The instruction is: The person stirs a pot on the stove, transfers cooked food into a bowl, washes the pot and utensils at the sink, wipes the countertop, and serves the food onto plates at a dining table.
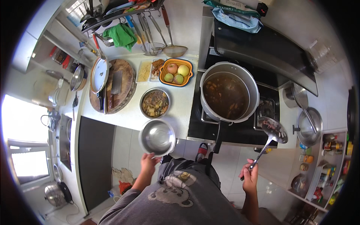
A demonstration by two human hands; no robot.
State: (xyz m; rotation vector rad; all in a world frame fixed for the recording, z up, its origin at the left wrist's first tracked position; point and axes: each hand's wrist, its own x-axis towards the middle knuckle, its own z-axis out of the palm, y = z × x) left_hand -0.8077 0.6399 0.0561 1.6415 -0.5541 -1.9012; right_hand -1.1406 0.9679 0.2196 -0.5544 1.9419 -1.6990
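Observation:
My left hand (pixel 149 163) grips the rim of a shiny metal bowl (pixel 157 137) in front of the counter's edge; no food shows inside. My right hand (pixel 249 176) is closed around the dark handle of a slotted metal skimmer (pixel 273 130), whose head is raised near the stove's front right and bears a few reddish food bits. On the stove sits a large uncovered pressure cooker pot (pixel 204 97), its long black handle towards me. Brown broth (pixel 227 95) with pieces of food floats in it. A second metal bowl (pixel 141 103) on the counter holds cooked chunks.
A gas stove (pixel 202 130) stands under a black range hood (pixel 261 50). Left of it are a yellow fruit basket (pixel 161 78), a round wooden chopping board (pixel 128 92) with a cleaver (pixel 116 81), and a leaning pot lid (pixel 99 74). A metal basin (pixel 305 135) lies right.

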